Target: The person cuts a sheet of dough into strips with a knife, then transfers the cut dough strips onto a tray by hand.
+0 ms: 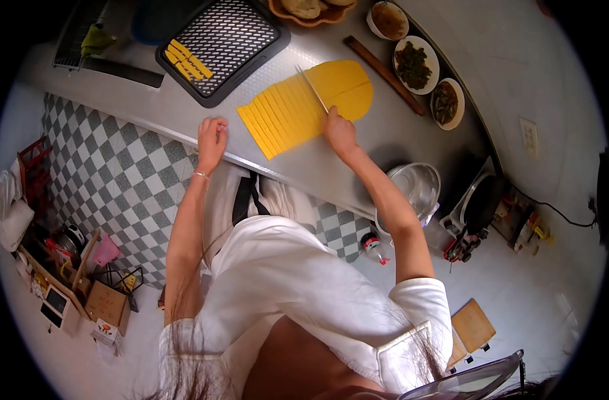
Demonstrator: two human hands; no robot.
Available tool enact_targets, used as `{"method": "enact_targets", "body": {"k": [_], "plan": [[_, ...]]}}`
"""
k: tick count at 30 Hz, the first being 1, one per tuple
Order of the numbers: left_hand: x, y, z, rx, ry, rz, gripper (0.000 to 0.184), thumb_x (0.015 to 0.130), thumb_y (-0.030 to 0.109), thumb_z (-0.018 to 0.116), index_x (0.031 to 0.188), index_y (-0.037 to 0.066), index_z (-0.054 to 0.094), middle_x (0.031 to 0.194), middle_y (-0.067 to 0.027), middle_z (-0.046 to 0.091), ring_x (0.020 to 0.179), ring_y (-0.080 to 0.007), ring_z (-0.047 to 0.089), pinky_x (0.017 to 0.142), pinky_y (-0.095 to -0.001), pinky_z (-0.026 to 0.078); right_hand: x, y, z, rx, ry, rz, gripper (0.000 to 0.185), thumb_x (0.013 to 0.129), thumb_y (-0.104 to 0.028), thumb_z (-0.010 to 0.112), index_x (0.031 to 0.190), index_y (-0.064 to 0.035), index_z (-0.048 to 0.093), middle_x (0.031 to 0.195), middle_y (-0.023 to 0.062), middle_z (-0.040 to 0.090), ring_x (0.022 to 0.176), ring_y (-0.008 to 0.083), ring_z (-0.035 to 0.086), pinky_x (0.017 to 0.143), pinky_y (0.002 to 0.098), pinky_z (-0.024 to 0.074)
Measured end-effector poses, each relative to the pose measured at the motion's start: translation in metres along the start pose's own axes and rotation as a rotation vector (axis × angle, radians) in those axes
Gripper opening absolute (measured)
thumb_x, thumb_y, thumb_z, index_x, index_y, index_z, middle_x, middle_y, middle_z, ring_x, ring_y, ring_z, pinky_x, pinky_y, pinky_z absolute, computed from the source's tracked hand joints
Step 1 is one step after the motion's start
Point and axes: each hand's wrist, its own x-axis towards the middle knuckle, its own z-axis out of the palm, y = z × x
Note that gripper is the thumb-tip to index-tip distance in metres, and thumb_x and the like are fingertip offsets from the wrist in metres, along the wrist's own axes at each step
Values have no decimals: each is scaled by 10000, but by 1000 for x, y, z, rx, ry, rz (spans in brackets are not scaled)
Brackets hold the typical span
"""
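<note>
My right hand (340, 131) is closed around the handle of a knife (312, 89), whose thin blade lies across a sheet of yellow dough (341, 85). Left of the blade the dough is cut into several parallel strips (276, 119); on the right it is a whole rounded piece with a faint line across it. At the counter's front edge, my left hand (212, 139) rests with its fingers loosely bent and apart, holding nothing I can see. A black-rimmed perforated tray (234, 40) stands beyond it, with several short yellow dough strips (188, 60) at its left side.
On the metal counter (278, 175) a wooden rolling pin (383, 75) lies right of the dough. Bowls of food (416, 65) line the back edge. Metal bowls (411, 190) stand near my right forearm. A basket (311, 20) of pale bread-like pieces sits at the back.
</note>
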Motion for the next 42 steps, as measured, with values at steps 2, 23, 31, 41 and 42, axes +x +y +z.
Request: {"method": "enact_targets", "body": {"k": [2,23,31,41,42], "plan": [[1,0,2,-2,-3,-1,67,843,47,551,902,47,582,812,-72,482,750,-213,473,700,-319,399,-6,2,-4,-41,0,9,209,877,-248,505,832,-49,462,582,157,610,514,323,624,455,420,514],[1,0,2,45,-5,-2,129,792,15,569,908,70,582,812,-71,489,792,-230,475,732,-338,394,-28,8,13,-58,39,36,221,870,-254,529,825,-52,453,632,144,615,523,298,632,443,378,521],[2,-3,2,40,-22,0,131,786,21,562,908,67,581,812,-73,490,785,-235,481,740,-343,390,-35,15,14,14,54,35,236,868,-262,546,838,-51,447,652,135,609,525,306,626,459,393,522],[1,-2,4,37,-18,32,67,848,53,550,908,44,579,807,-64,460,760,-205,454,686,-311,387,-48,14,8,77,-3,101,234,879,-276,527,870,-53,458,709,153,618,558,339,621,489,410,517],[1,-1,2,52,-15,54,66,849,52,548,907,43,578,809,-64,460,760,-205,454,686,-310,387,-51,15,13,100,-4,113,229,881,-274,524,881,-53,462,717,156,621,565,343,622,504,420,518]]}}
